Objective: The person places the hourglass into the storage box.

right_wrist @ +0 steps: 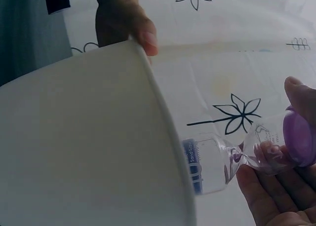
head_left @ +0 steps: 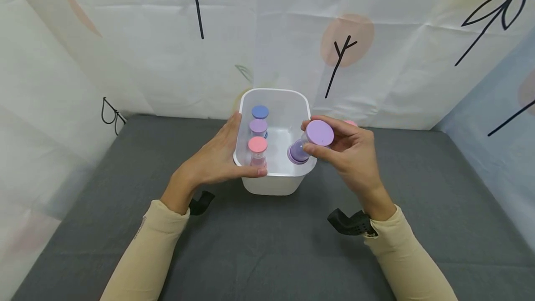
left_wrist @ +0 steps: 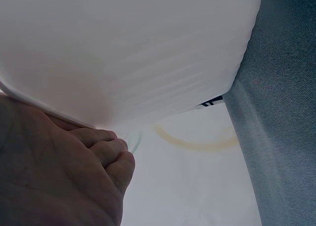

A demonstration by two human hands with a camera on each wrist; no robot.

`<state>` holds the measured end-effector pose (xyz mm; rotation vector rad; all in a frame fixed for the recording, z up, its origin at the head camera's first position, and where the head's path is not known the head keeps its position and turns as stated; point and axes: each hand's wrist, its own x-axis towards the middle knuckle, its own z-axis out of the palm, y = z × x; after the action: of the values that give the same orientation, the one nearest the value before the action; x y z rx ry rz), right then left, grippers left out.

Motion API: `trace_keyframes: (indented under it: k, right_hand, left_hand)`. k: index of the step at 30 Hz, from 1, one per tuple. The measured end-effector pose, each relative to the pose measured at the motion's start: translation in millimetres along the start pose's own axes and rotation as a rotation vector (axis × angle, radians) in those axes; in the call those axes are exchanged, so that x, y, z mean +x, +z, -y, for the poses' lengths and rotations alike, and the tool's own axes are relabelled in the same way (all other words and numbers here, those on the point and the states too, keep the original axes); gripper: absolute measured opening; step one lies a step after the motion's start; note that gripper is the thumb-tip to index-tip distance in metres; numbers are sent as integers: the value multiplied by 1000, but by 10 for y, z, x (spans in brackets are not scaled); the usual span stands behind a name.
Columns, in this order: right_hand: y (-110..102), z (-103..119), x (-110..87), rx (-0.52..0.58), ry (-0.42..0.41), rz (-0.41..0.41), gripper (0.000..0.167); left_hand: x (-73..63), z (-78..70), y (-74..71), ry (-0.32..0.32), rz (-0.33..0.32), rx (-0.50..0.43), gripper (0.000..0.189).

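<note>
A white plastic bin (head_left: 273, 185) stands on the table. My left hand (head_left: 213, 152) grips its left side, thumb over the front rim and fingers along the outer wall. My right hand (head_left: 351, 152) holds a purple-capped sand timer (head_left: 319, 133) between thumb and fingers, tilted at the bin's right side, its lower end over the opening. The right wrist view shows the timer's clear, narrow-waisted body (right_wrist: 239, 157) beside the rim. Inside, along the left wall, are a blue-capped timer (head_left: 260, 112), a purple-capped timer (head_left: 258, 127) and a pink-capped timer (head_left: 257, 145).
A pink object (head_left: 350, 123) shows behind my right hand, mostly hidden. A grey cloth covers the table (head_left: 271, 250). Patterned white curtains (head_left: 284, 45) hang behind it and at both sides. Dark wrist mounts (head_left: 351, 222) sit at both cuffs.
</note>
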<state>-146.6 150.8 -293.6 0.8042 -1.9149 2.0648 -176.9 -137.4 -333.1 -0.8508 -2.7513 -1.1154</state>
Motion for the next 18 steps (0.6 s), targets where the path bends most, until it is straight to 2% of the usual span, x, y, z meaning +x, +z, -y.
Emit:
trace_keyframes:
  k: [4, 7, 9, 12, 18]
  right_hand:
    - [68, -105, 15, -45, 72, 37, 49]
    - [130, -150, 58, -81, 167, 83, 48]
    - [171, -171, 106, -121, 231, 133, 47]
    - [234, -192, 205, -220, 296, 243, 46]
    - [344, -243, 393, -384, 346, 513, 37]
  left_hand:
    - [-9, -5, 1, -42, 24, 13, 133]
    - [-27, -13, -2, -81, 46, 24, 135]
    - [-22, -11, -4, -80, 47, 20, 135]
    - [-16, -15, -9, -74, 50, 26, 135]
    - [-35, -29, -22, -104, 79, 36, 136]
